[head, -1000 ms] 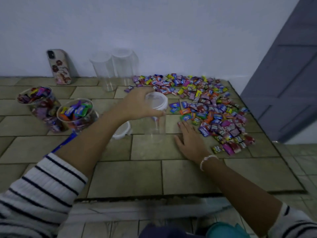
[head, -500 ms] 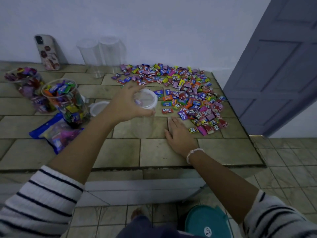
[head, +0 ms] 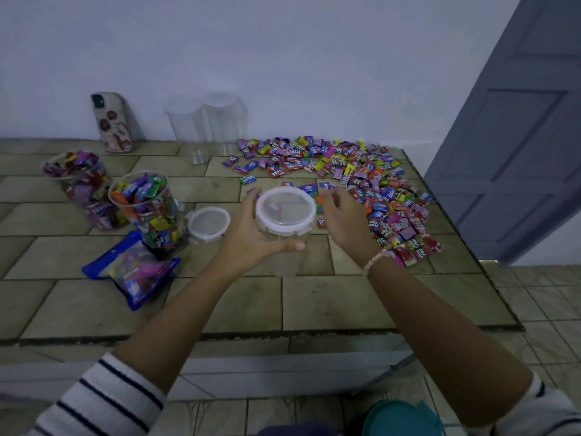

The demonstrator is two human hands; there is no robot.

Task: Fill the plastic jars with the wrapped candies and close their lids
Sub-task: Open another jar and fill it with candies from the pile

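Head view. Your left hand (head: 248, 234) grips the jar (head: 283, 237): fingers curl round its far left side, thumb lies across the front just under the lid (head: 285, 209). The lid sits on the jar's mouth. Can't tell whether the jar's base rests on the table (head: 314, 303).

Your right hand (head: 342, 218) is just beside the lid's right rim, fingers loosely curled, nothing seen in them; contact with the lid unclear.

Candies (head: 361, 177) lie spread over the table's far right, behind and beside that hand.

Left of the jar: spare lid (head: 209, 223), two full jars (head: 147, 209), uncapped, and a bag (head: 135, 272) lying flat. Two empty jars (head: 185, 121) and a phone (head: 110, 121) stand against the wall.
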